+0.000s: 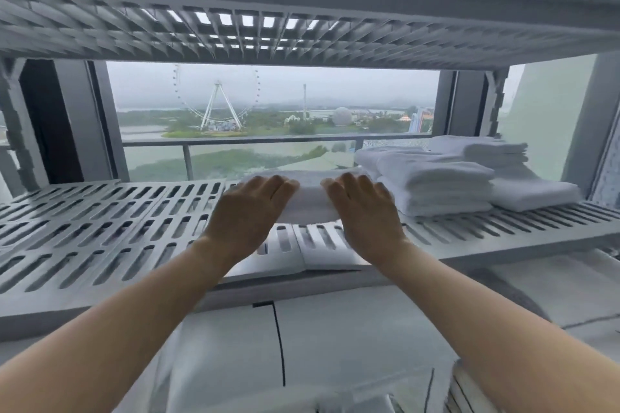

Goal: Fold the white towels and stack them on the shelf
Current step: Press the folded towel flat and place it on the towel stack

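"On the shelf (100,218), where's the folded towel (310,201)?"
"Under both palms, lying crosswise. Left hand (250,208) and right hand (365,211) rest flat on its ends, fingers straight, gripping nothing. The stack (446,184) sits just beside, nearer the right hand."

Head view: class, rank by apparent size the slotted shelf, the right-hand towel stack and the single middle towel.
1. Slotted shelf
2. Towel stack
3. Single towel, partly hidden by the left hand and right hand
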Available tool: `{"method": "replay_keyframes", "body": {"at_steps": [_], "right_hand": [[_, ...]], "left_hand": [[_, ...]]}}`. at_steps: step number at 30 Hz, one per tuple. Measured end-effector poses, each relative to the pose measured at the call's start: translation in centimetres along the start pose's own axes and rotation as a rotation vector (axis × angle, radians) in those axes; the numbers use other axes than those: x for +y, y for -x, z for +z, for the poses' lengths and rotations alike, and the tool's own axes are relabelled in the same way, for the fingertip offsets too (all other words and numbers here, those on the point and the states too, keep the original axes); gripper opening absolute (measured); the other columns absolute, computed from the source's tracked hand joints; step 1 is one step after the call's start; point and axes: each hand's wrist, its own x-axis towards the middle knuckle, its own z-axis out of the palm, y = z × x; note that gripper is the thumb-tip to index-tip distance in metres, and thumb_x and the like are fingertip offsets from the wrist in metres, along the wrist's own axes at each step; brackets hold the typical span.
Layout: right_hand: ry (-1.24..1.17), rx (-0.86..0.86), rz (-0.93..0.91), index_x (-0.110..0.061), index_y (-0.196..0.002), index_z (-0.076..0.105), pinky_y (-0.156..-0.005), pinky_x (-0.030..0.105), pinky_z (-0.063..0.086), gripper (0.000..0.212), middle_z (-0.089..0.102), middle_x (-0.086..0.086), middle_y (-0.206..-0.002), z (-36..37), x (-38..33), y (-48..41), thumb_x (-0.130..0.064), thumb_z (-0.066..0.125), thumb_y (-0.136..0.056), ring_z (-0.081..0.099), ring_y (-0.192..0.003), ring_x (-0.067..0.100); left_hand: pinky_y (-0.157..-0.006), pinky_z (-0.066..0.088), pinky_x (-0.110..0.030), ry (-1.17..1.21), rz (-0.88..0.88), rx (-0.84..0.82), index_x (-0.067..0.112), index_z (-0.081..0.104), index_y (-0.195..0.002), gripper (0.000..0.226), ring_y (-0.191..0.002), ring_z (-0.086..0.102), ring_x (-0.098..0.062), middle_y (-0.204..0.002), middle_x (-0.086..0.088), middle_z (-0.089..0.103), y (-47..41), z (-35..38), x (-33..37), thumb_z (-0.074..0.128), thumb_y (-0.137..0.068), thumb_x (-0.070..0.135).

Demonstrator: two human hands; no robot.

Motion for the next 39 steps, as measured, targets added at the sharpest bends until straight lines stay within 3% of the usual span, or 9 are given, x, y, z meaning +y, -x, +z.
{"method": "replay_keyframes", "body": {"at_steps": [6, 19, 28, 34, 39], "right_hand": [[-0.024, 0.121, 0.028, -0.011, -0.11, 0.061, -0.058, 0.037, 0.046, 0.05, 0.06, 0.007, -0.093, -1.6, 9.5, 3.6, 0.005, 0.056, -0.063, 0.057, -0.076, 0.031], [-0.05, 0.16, 0.064, -0.011, -0.109, 0.061, -0.061, 0.038, 0.047, 0.048, 0.061, 0.008, -0.097, -1.9, 26.8, 9.1, 0.006, 0.057, -0.065, 0.059, -0.083, 0.03], [0.027, 0.167, 0.094, -0.01, -0.113, 0.06, -0.066, 0.039, 0.046, 0.051, 0.06, 0.01, -0.104, 0.3, 35.7, 6.9, 0.005, 0.059, -0.064, 0.059, -0.092, 0.031], [0.102, 0.193, 0.087, -0.009, -0.112, 0.06, -0.063, 0.04, 0.046, 0.048, 0.061, 0.011, -0.102, 2.4, 41.4, 4.7, 0.003, 0.056, -0.066, 0.058, -0.088, 0.032], [0.139, 0.179, 0.098, -0.007, -0.113, 0.06, -0.063, 0.042, 0.045, 0.045, 0.061, 0.013, -0.104, 5.3, 46.7, 5.5, 0.004, 0.049, -0.071, 0.058, -0.089, 0.034]], "left_hand": [[-0.056, 0.051, -0.04, 0.038, 0.012, 0.098, 0.014, 0.057, -0.115, 0.057, -0.083, 0.062, -0.033, -0.105, -0.005, 0.063, -5.5, -1.2, 8.7, 0.069, -0.062, -0.003], [-0.06, 0.053, -0.042, 0.076, 0.003, 0.152, 0.012, 0.06, -0.113, 0.055, -0.085, 0.062, -0.033, -0.103, -0.01, 0.064, -16.5, 0.3, 23.7, 0.069, -0.061, -0.005], [-0.06, 0.051, -0.036, 0.041, 0.061, 0.226, 0.013, 0.06, -0.114, 0.055, -0.087, 0.062, -0.03, -0.102, -0.006, 0.063, -25.4, 3.6, 26.6, 0.068, -0.063, -0.005], [-0.062, 0.05, -0.038, 0.054, 0.086, 0.251, 0.012, 0.057, -0.119, 0.047, -0.089, 0.059, -0.031, -0.106, -0.008, 0.062, -31.3, 6.4, 27.8, 0.062, -0.073, 0.001], [-0.059, 0.051, -0.038, 0.083, 0.131, 0.236, 0.009, 0.058, -0.117, 0.05, -0.086, 0.06, -0.032, -0.106, -0.01, 0.063, -35.1, 10.2, 30.6, 0.066, -0.069, -0.003]]}}
